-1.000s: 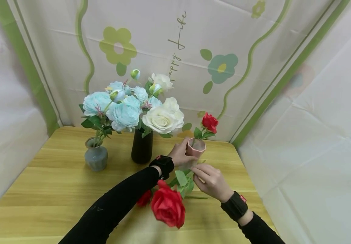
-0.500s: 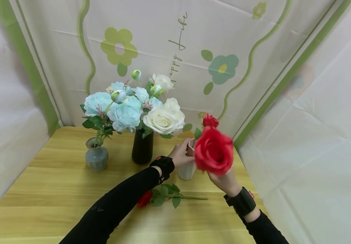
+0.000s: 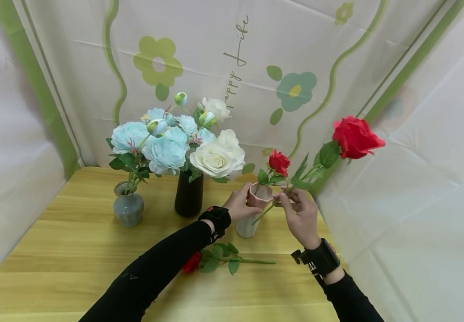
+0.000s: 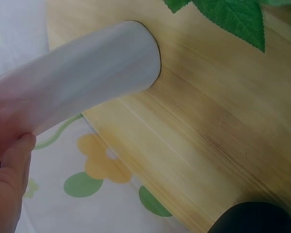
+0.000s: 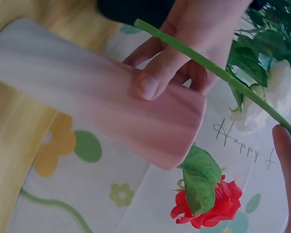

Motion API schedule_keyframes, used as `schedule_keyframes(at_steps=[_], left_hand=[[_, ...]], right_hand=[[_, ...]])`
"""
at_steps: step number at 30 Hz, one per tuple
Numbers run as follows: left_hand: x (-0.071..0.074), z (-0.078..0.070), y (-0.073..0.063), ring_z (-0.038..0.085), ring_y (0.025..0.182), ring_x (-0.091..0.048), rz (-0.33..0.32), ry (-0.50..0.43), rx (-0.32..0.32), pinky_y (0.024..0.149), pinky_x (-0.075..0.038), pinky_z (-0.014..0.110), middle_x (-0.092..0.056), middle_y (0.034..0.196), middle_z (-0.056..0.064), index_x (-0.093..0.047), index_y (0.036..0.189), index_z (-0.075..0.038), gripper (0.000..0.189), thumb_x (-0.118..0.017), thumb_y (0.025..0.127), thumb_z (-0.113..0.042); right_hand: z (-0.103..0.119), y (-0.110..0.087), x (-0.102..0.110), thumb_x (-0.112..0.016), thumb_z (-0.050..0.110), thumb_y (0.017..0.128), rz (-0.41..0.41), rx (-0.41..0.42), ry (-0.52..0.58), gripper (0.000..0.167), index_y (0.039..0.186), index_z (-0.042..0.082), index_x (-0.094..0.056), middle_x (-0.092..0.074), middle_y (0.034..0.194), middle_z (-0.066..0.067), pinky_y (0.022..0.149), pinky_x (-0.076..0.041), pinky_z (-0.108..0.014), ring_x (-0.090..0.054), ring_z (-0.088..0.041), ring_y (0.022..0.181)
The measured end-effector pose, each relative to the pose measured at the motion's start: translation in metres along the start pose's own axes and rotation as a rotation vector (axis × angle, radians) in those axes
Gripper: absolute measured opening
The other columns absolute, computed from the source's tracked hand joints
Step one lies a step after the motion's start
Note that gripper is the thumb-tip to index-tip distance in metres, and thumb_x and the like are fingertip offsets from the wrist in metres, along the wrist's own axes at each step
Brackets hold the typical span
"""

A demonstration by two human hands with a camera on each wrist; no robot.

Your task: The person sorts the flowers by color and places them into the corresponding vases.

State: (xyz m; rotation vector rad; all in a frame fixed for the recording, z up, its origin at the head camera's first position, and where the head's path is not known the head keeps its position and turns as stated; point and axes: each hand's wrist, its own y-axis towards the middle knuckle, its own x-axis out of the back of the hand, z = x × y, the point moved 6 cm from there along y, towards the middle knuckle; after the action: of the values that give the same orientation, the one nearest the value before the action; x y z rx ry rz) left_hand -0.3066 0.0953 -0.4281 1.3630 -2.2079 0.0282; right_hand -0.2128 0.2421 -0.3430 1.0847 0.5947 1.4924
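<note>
My left hand (image 3: 240,204) grips the upper part of a pink-and-white vase (image 3: 248,226), which stands on the table. In this vase is a red rose (image 3: 279,163). To the vase's right, my right hand (image 3: 302,217) pinches the stem of a second red rose (image 3: 356,137); its bloom points up and right. The bare lower stem slants across in front of the vase, outside its mouth. In the right wrist view the held stem (image 5: 194,56) passes the left hand (image 5: 199,29). Another red rose (image 3: 191,263) lies on the table, partly hidden by the left forearm.
A small grey-blue vase (image 3: 129,209) with light blue flowers (image 3: 164,150) stands at the left. Beside it, a black vase (image 3: 188,199) bears flowers including white roses (image 3: 217,158). Printed cloth (image 3: 211,44) hangs behind the wooden table (image 3: 74,250), with more cloth at both sides.
The right hand has lifted the rose from low in front of the vase, up and to the right, turning its bloom away. The left hand stays on the vase.
</note>
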Motion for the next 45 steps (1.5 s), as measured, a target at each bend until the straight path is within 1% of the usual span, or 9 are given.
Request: schedule_keyframes(at_steps=[4,10,16,23,30,36,40,42,45], left_hand=[[-0.001,0.001,0.000,0.024,0.120,-0.057,-0.001,0.008,-0.004,0.092,-0.051,0.031,-0.054,0.136,0.016,-0.039,0.144,-0.007,0.075,-0.083,0.083,-0.016],[-0.001,0.002,0.000,0.024,0.119,-0.057,-0.008,0.016,-0.008,0.091,-0.051,0.030,-0.055,0.135,0.015,-0.039,0.142,-0.007,0.073,-0.082,0.084,-0.014],[0.002,0.005,-0.003,0.022,0.111,-0.059,-0.009,0.006,-0.003,0.083,-0.053,0.030,-0.060,0.126,0.013,-0.041,0.138,-0.009,0.069,-0.083,0.083,-0.018],[0.001,0.009,-0.002,0.024,0.119,-0.057,-0.001,-0.008,-0.008,0.089,-0.052,0.030,-0.056,0.135,0.015,-0.040,0.141,-0.010,0.073,-0.083,0.083,-0.020],[0.000,0.011,-0.001,0.025,0.120,-0.057,-0.007,-0.013,0.001,0.091,-0.052,0.032,-0.055,0.136,0.015,-0.040,0.141,-0.010,0.074,-0.084,0.082,-0.018],[0.000,0.005,-0.001,0.024,0.120,-0.057,0.003,-0.003,0.003,0.091,-0.052,0.031,-0.055,0.135,0.015,-0.038,0.143,-0.010,0.075,-0.083,0.083,-0.018],[-0.001,0.004,0.000,0.024,0.120,-0.056,0.010,-0.017,-0.009,0.091,-0.052,0.032,-0.055,0.134,0.015,-0.038,0.143,-0.009,0.075,-0.082,0.084,-0.017],[-0.001,0.004,0.000,0.023,0.120,-0.056,0.012,-0.021,-0.014,0.091,-0.051,0.031,-0.055,0.134,0.014,-0.038,0.143,-0.009,0.075,-0.082,0.084,-0.017],[-0.001,0.004,0.001,0.023,0.120,-0.056,0.015,-0.018,-0.022,0.091,-0.051,0.031,-0.055,0.134,0.015,-0.037,0.143,-0.009,0.074,-0.082,0.084,-0.018]], right_hand=[[0.009,0.011,0.001,-0.052,-0.009,0.098,-0.029,-0.057,0.029,0.023,0.120,-0.018,-0.051,-0.062,0.098,-0.029,0.074,-0.058,-0.041,-0.066,-0.033,0.089],[0.014,0.024,0.009,-0.046,-0.026,0.092,-0.135,-0.077,0.018,0.018,0.110,-0.025,-0.049,-0.060,0.090,-0.036,0.073,-0.059,-0.038,-0.068,-0.030,0.081],[0.012,0.032,0.016,-0.046,-0.018,0.097,-0.256,-0.108,0.032,0.017,0.113,-0.023,-0.048,-0.060,0.092,-0.037,0.076,-0.058,-0.039,-0.067,-0.032,0.082],[0.007,0.036,0.018,-0.049,-0.010,0.100,-0.353,-0.128,0.002,0.016,0.114,-0.015,-0.053,-0.061,0.095,-0.036,0.079,-0.056,-0.041,-0.063,-0.040,0.085],[0.011,0.041,0.005,-0.048,-0.019,0.096,-0.237,-0.168,-0.083,0.018,0.114,-0.021,-0.051,-0.059,0.096,-0.040,0.078,-0.056,-0.044,-0.060,-0.048,0.085],[0.010,0.044,-0.010,-0.054,-0.019,0.093,-0.100,-0.192,-0.203,0.012,0.100,-0.017,-0.063,-0.063,0.090,-0.030,0.075,-0.057,-0.039,-0.062,-0.045,0.080],[-0.010,0.039,-0.013,-0.057,-0.012,0.095,-0.037,-0.226,-0.263,0.011,0.098,-0.011,-0.067,-0.067,0.089,-0.024,0.069,-0.059,-0.042,-0.066,-0.041,0.078],[-0.022,0.036,-0.013,-0.058,-0.009,0.096,-0.014,-0.236,-0.278,0.014,0.104,-0.009,-0.069,-0.068,0.091,-0.022,0.067,-0.059,-0.043,-0.067,-0.039,0.076],[-0.033,0.035,-0.013,-0.060,-0.003,0.097,0.022,-0.248,-0.326,0.015,0.108,-0.005,-0.070,-0.069,0.091,-0.018,0.069,-0.059,-0.037,-0.068,-0.031,0.077]])
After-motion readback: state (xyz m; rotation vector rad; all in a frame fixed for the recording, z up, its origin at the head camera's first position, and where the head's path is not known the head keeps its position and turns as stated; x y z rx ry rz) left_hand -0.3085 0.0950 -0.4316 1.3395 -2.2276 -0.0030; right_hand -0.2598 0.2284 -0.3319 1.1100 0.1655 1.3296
